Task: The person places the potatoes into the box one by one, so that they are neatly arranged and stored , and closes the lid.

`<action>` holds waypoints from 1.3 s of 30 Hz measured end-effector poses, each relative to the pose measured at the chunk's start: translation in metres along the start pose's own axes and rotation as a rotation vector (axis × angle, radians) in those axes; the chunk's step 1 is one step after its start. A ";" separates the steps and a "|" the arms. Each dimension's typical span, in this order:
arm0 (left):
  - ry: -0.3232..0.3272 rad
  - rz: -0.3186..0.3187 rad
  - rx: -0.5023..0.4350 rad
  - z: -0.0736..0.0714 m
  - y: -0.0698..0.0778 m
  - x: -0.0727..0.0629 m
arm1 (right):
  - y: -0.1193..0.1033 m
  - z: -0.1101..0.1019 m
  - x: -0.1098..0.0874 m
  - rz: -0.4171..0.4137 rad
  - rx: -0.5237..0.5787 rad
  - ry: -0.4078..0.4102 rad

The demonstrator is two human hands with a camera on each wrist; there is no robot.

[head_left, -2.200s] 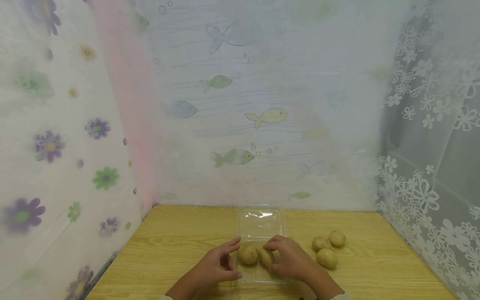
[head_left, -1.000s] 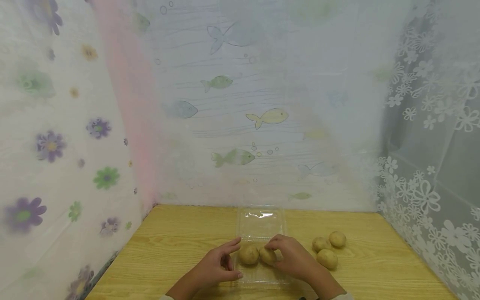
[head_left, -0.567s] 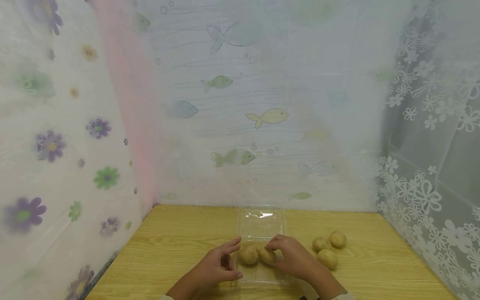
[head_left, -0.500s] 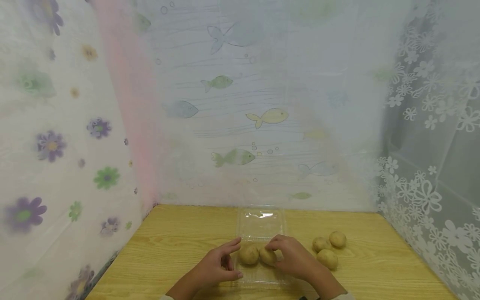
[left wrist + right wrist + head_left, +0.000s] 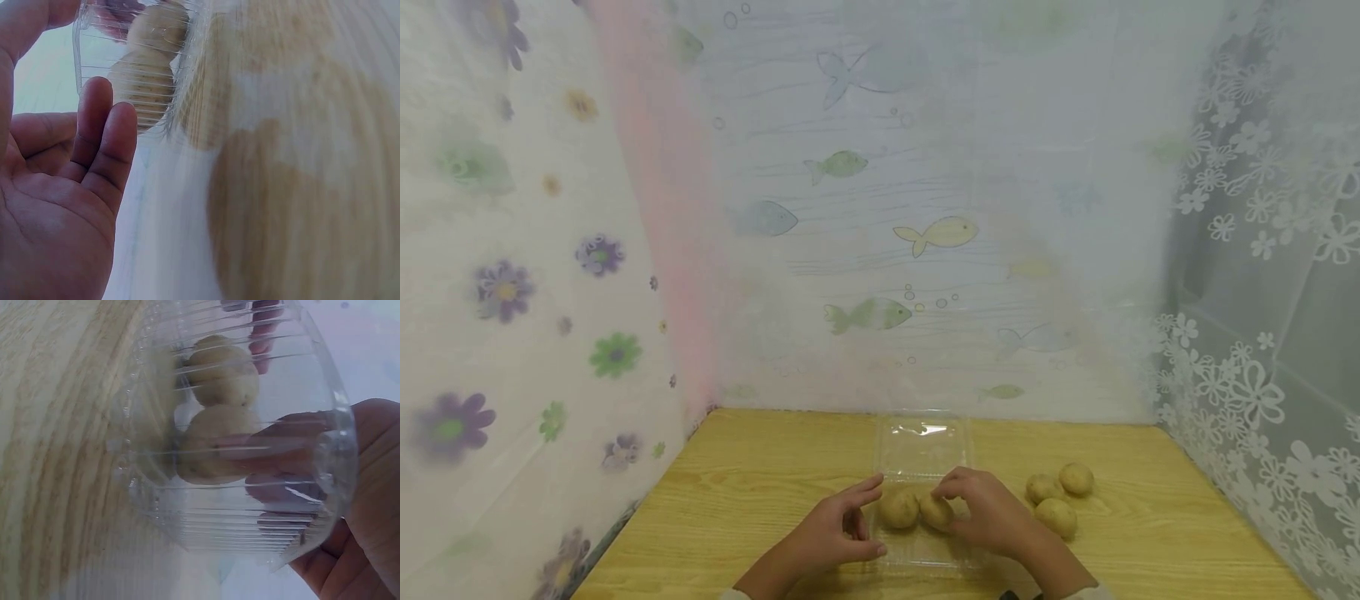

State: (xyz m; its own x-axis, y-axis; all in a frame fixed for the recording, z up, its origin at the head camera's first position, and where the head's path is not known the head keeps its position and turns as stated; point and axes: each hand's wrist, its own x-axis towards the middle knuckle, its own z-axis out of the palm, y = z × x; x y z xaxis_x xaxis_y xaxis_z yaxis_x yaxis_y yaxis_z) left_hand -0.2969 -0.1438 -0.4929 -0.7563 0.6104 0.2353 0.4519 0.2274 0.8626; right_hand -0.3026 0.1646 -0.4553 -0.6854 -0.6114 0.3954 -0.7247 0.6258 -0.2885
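A clear plastic clamshell container point(image 5: 917, 552) lies opened out on the table, its lid point(image 5: 922, 457) folded back toward the wall. Two potatoes sit side by side in its base: a left potato point(image 5: 898, 508) and a right potato point(image 5: 934, 511), touching. My right hand point(image 5: 992, 512) reaches over the container's right rim and holds the right potato between thumb and fingers; its fingers show through the ribbed wall point(image 5: 237, 512) in the right wrist view. At the left rim, my left hand point(image 5: 831, 527) rests with relaxed, spread fingers, the nearer fingertips point(image 5: 122, 125) beside the wall.
Three loose potatoes lie grouped right of the container: a back one point(image 5: 1077, 479), a left one point(image 5: 1042, 488) and a front one point(image 5: 1056, 518). The wood-grain table point(image 5: 760, 467) ends at a fish-print curtain point(image 5: 850, 367); patterned sheets hang at both sides.
Since the earliest frame, the right potato has turned slightly in my right hand and shows more of its surface. The left hand, container and loose potatoes have stayed in place.
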 end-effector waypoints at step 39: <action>-0.005 -0.012 -0.004 0.000 0.003 0.000 | 0.045 -0.049 -0.020 0.280 0.025 0.186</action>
State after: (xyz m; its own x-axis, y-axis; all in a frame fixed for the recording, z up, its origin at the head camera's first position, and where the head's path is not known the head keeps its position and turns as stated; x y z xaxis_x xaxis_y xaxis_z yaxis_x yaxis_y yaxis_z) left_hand -0.2955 -0.1428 -0.4903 -0.7591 0.6116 0.2228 0.4412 0.2318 0.8670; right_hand -0.3180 0.2290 -0.4339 -0.8353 -0.3169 0.4493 -0.5129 0.7435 -0.4292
